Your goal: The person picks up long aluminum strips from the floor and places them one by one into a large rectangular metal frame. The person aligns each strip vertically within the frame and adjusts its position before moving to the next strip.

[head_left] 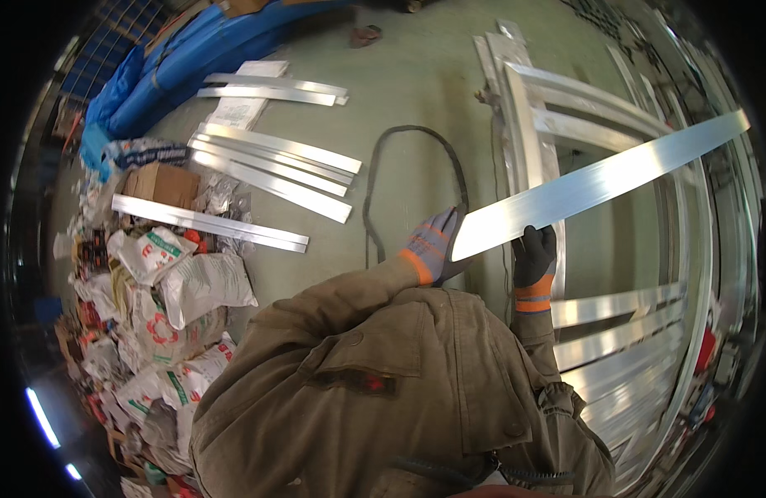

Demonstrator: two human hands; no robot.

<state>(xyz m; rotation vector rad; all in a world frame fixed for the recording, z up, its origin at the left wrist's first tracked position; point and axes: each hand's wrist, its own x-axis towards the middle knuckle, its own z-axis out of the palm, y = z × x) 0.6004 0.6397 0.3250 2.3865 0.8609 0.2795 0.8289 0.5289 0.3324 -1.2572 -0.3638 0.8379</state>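
Observation:
A long, flat silver metal bar [603,183] is held out in front of me, slanting up toward the far right. My left hand [437,245], in a grey and orange work glove, grips its near left end. Under the bar's lower edge, a little further along, my right hand [535,253] in a dark glove with an orange cuff is closed on it; part of its fingers is hidden by the metal. Beneath the bar's far part stands a silver metal frame [522,124]. More silver bars [624,340] lie side by side to the right of my right forearm.
Several metal bars [275,166] lie on the floor [416,75] at the left, one across a cardboard box [157,184]. Stuffed white sacks [204,290] are piled nearer. A black hose [373,191] loops on the floor ahead. Blue sheeting [183,66] lies at the far left.

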